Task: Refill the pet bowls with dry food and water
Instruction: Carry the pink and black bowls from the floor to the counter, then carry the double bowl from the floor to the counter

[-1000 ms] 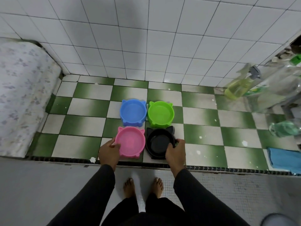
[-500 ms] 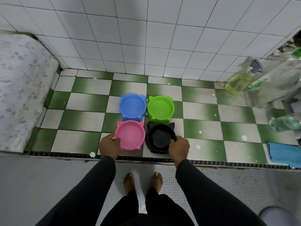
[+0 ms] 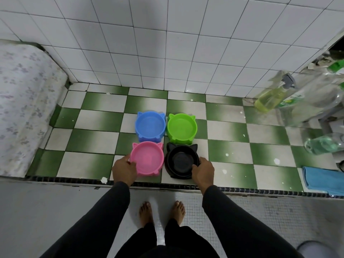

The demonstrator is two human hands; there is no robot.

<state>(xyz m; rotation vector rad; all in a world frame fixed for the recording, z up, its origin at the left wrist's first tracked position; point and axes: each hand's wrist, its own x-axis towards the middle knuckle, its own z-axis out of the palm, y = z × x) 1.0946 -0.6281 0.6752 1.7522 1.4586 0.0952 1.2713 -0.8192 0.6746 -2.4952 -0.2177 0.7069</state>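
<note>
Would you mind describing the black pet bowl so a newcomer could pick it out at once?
On the green-and-white checkered floor four cat-eared bowls sit in a square. The black bowl is in the row nearest the person, right of the pink bowl and in front of the green bowl. It is the only dark one, gripped by the right hand.

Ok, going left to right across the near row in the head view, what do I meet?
Left hand → pink bowl → black bowl → right hand → blue cloth.
</note>
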